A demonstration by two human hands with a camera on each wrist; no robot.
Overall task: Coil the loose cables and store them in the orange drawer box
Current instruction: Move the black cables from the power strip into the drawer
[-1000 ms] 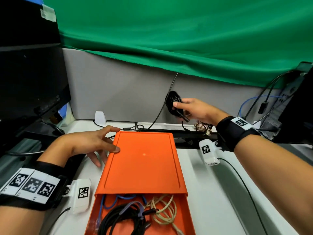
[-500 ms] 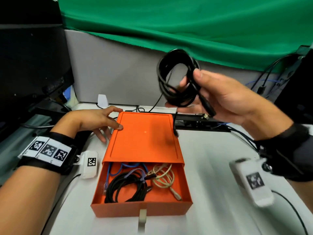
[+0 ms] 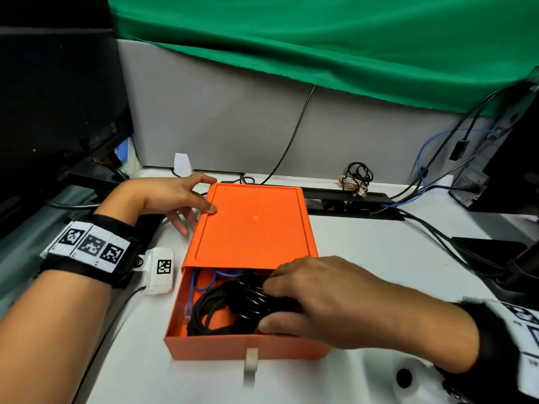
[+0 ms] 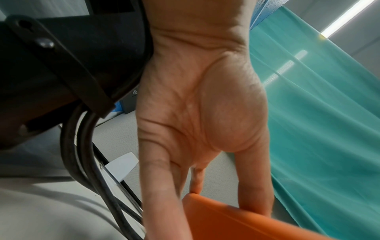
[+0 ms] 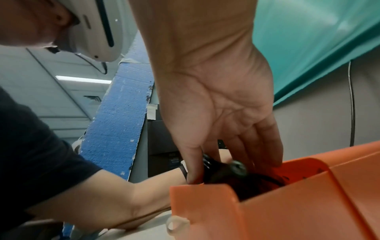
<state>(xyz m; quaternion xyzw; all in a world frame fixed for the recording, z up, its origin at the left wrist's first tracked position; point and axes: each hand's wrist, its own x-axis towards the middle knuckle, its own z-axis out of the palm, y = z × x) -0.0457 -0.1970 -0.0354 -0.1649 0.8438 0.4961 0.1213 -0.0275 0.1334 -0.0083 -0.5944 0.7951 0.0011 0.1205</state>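
The orange drawer box (image 3: 253, 225) lies on the white table with its drawer (image 3: 233, 345) pulled out toward me. My right hand (image 3: 280, 304) reaches into the drawer, thumb and fingers curled round a black coiled cable (image 3: 248, 301). The right wrist view shows the same grip (image 5: 205, 167) on the coil (image 5: 226, 172) just above the drawer wall (image 5: 205, 203). Another black coil (image 3: 210, 313) and a blue cable (image 3: 204, 281) lie in the drawer's left part. My left hand (image 3: 189, 202) rests straight-fingered against the box's far left corner (image 4: 226, 216).
A tangle of loose cables (image 3: 357, 176) lies at the back by a black power strip (image 3: 350, 199). A dark monitor (image 3: 58, 97) stands at left, a computer tower (image 3: 501, 156) at right, with cables (image 3: 437, 234) trailing across the table. A white pull tab (image 3: 251, 357) hangs from the drawer front.
My right hand took the black coil from the back wall, lifted it over the box and lowered it into the open drawer. The left hand has stayed at the box's corner.
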